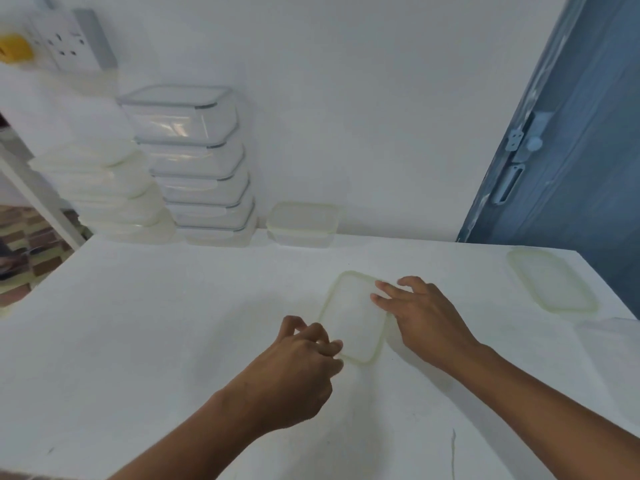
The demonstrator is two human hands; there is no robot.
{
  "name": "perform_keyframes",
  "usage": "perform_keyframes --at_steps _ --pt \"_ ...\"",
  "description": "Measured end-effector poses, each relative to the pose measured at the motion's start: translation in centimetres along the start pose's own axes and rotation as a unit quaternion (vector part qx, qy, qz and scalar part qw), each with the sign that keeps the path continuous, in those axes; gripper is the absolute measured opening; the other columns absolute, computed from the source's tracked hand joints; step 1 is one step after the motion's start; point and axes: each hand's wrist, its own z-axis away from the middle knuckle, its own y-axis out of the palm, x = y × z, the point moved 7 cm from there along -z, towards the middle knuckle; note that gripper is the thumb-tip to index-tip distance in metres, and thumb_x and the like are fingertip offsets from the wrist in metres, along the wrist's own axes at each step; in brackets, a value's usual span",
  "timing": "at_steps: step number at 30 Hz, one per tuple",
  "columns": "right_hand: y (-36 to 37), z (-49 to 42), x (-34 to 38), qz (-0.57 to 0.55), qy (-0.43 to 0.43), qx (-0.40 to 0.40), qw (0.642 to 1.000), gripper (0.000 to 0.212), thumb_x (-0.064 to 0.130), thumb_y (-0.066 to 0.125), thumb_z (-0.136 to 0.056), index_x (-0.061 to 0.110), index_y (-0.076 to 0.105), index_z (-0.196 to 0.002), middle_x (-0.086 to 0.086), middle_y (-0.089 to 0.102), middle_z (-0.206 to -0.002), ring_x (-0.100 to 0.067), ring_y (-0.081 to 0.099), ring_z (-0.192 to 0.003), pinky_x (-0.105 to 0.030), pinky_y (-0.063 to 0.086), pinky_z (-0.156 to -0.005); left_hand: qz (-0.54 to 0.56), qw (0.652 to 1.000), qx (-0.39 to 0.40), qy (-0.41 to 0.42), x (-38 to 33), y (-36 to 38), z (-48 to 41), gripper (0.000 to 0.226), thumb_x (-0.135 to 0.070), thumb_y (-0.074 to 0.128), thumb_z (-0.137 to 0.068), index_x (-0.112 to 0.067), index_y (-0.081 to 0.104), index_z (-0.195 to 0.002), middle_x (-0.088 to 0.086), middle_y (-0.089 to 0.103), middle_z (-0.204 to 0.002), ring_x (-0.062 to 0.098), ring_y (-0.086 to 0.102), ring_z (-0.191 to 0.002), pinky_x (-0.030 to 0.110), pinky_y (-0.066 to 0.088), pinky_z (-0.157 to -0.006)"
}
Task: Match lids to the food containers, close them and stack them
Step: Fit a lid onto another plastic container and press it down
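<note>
A square translucent lid (349,320) with a pale green rim lies flat on the white table (156,323). My right hand (422,317) rests on its right edge with fingers spread and nearly straight. My left hand (301,365) has curled fingers at the lid's near left corner and seems to pinch the rim. A second, longer lid (552,280) lies at the table's right edge. A closed square container (301,223) stands at the back by the wall. Left of it rise a stack of closed clear containers (204,174) and a stack of white ones (110,188).
The white wall runs just behind the containers. A blue door (568,133) stands at the right, past the table's corner. At the upper left are wall sockets (65,46) and a yellow object (14,48). The table's left edge drops to a patterned floor (31,244).
</note>
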Motion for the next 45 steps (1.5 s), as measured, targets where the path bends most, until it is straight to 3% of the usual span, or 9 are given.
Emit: perform_keyframes --at_steps 9,13,17,21,25,31,37,42,45 --pt "-0.5 -0.1 1.6 -0.112 0.036 0.042 0.992 0.048 0.012 0.043 -0.100 0.019 0.051 -0.146 0.007 0.041 -0.156 -0.017 0.039 -0.141 -0.025 0.029 -0.112 0.344 0.923 -0.110 -0.129 3.4 0.6 -0.8 0.040 -0.031 0.074 -0.087 -0.027 0.073 -0.127 -0.018 0.069 -0.127 0.000 0.056 -0.118 0.017 0.049 -0.094" --pt "-1.0 2.0 4.2 -0.097 0.022 0.150 0.984 0.074 0.066 0.038 -0.098 0.024 0.028 -0.158 0.015 0.012 -0.164 -0.004 0.008 -0.152 -0.013 -0.002 -0.113 0.191 0.972 0.001 -0.136 3.9 0.5 -1.1 0.072 -0.065 0.065 -0.087 -0.031 0.053 -0.148 -0.020 0.046 -0.154 -0.001 0.037 -0.141 0.025 0.031 -0.114" --pt "0.0 2.6 4.6 -0.036 -0.022 0.232 0.972 0.103 0.080 0.032 -0.084 0.020 -0.001 -0.160 0.009 -0.016 -0.164 0.003 -0.023 -0.143 -0.013 -0.023 -0.106 0.076 0.986 0.109 -0.101 3.4 0.7 -1.8 0.071 -0.063 0.056 -0.095 -0.033 0.037 -0.157 -0.021 0.026 -0.164 0.007 0.032 -0.148 0.029 0.022 -0.119" --pt "0.5 2.4 4.7 -0.030 -0.028 0.238 0.970 0.091 0.064 0.043 -0.097 0.018 -0.004 -0.160 0.004 -0.015 -0.166 0.000 -0.024 -0.142 -0.015 -0.021 -0.108 -0.043 0.989 0.134 -0.037 2.3 0.5 -3.4 0.067 -0.057 0.049 -0.101 -0.018 0.041 -0.156 -0.004 0.036 -0.164 0.015 0.014 -0.157 0.037 0.004 -0.127" --pt "0.4 2.3 4.9 -0.031 -0.027 0.261 0.965 0.091 0.062 0.045 -0.098 0.019 -0.005 -0.160 0.005 -0.016 -0.165 0.001 -0.026 -0.138 -0.015 -0.021 -0.107 -0.061 0.981 0.181 -0.036 2.4 1.4 -4.3 0.061 -0.056 0.057 -0.097 -0.008 0.061 -0.136 0.006 0.061 -0.137 0.020 0.048 -0.135 0.039 0.028 -0.123" --pt "-0.3 1.6 5.4 0.002 -0.018 0.290 0.957 0.090 0.056 0.047 -0.100 0.014 -0.004 -0.160 -0.001 -0.013 -0.167 -0.011 -0.013 -0.153 -0.020 -0.014 -0.108 -0.044 0.965 0.249 -0.068 2.8 0.8 -5.1 0.047 -0.055 0.069 -0.090 -0.010 0.070 -0.104 0.007 0.065 -0.105 0.026 0.064 -0.097 0.042 0.055 -0.088" --pt "-0.9 0.9 5.5 0.010 -0.011 0.343 0.939 0.104 0.066 0.054 -0.091 0.014 -0.003 -0.161 -0.001 -0.013 -0.167 -0.015 -0.010 -0.154 -0.028 -0.001 -0.121 -0.014 0.937 0.333 -0.102 2.4 -0.8 -6.3 0.052 -0.053 0.080 -0.082 -0.012 0.052 -0.067 0.002 0.056 -0.069 0.016 0.050 -0.059 0.028 0.034 -0.049" --pt "-0.2 0.8 5.5 0.057 -0.001 0.312 0.948 0.093 0.057 0.049 -0.098 0.007 0.001 -0.160 -0.009 -0.006 -0.167 -0.021 -0.003 -0.155 -0.033 0.002 -0.124 -0.090 0.973 0.213 -0.011 0.4 -1.3 -6.5 0.052 -0.041 0.069 -0.095 -0.018 0.036 -0.062 -0.002 0.043 -0.061 0.016 0.044 -0.055 0.029 0.035 -0.061" --pt "1.5 1.8 6.5 0.103 0.028 0.226 0.968 0.083 0.041 0.068 -0.086 -0.007 0.039 -0.147 -0.028 0.037 -0.153 -0.035 0.039 -0.144 -0.042 0.027 -0.119 -0.152 0.981 0.121 0.020 0.1 1.1 -4.0 0.024 -0.032 0.074 -0.088 -0.010 0.069 -0.079 0.012 0.073 -0.081 0.030 0.070 -0.081 0.037 0.054 -0.077"
